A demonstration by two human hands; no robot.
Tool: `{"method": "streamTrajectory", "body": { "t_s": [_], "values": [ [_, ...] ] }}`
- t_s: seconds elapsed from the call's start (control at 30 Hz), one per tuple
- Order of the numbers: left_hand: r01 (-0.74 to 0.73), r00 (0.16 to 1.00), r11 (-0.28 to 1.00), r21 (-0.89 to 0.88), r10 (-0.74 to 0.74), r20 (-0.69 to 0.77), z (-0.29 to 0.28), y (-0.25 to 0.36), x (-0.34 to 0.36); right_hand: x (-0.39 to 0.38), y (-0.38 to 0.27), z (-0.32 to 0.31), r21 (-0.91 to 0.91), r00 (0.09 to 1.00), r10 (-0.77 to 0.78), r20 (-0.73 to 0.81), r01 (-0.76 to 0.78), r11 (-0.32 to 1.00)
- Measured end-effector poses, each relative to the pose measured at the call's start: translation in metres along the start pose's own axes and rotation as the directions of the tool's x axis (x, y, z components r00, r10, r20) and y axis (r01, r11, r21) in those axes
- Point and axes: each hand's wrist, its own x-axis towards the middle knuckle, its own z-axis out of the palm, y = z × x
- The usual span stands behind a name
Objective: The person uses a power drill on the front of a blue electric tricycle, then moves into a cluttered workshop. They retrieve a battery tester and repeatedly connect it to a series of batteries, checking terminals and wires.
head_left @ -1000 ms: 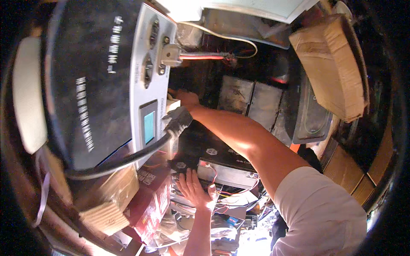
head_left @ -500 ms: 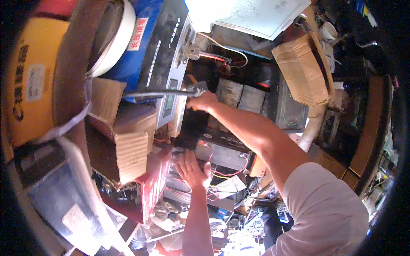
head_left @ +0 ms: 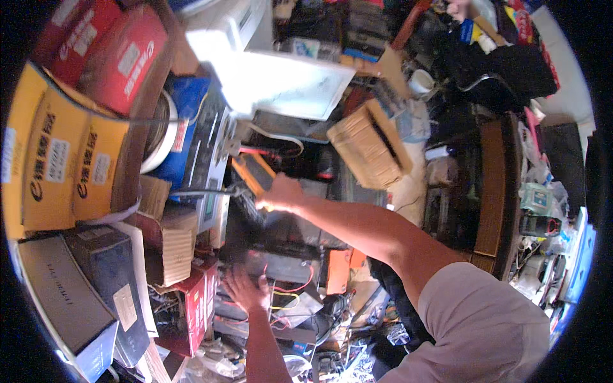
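Observation:
My right hand (head_left: 281, 193) is closed around the end of a flat dark object with orange edges (head_left: 250, 172), whose exact kind I cannot make out. Beside it, a thick black cable (head_left: 201, 191) runs across the front of a blue-sided device (head_left: 220, 143) with a small display. Lower down, my left hand (head_left: 245, 289) has its fingers spread and grasps nothing. It is close to a grey box (head_left: 290, 267) with red and yellow wires. Whether its palm touches anything is hidden.
A red box (head_left: 195, 306) and an opened cardboard box (head_left: 175, 252) stand left of my left hand. Yellow boxes (head_left: 57, 153) are stacked at far left. A brown carton (head_left: 367, 143) and a white panel (head_left: 300, 83) are beyond my right hand. An orange box (head_left: 338, 271) lies below my right forearm.
The view has swung right, so most things have shifted left in the picture. My right hand has drawn away from the device, and the orange-edged object now shows more fully. My left hand stays spread.

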Motion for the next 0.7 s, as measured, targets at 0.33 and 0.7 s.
{"method": "streamTrajectory", "body": {
  "t_s": [0.33,0.7],
  "values": [
    [0.025,0.999,1.000,-0.014,-0.025,0.024,-0.002,0.001,0.000,-0.152,0.071,-0.084,-0.350,0.995,-0.083,0.056,0.098,0.932],
    [0.760,0.257,-0.561,-0.328,-0.204,0.945,-0.036,0.214,-0.208,-0.358,0.168,-0.116,-0.632,0.953,0.020,0.304,0.185,0.752]
  ]
}}
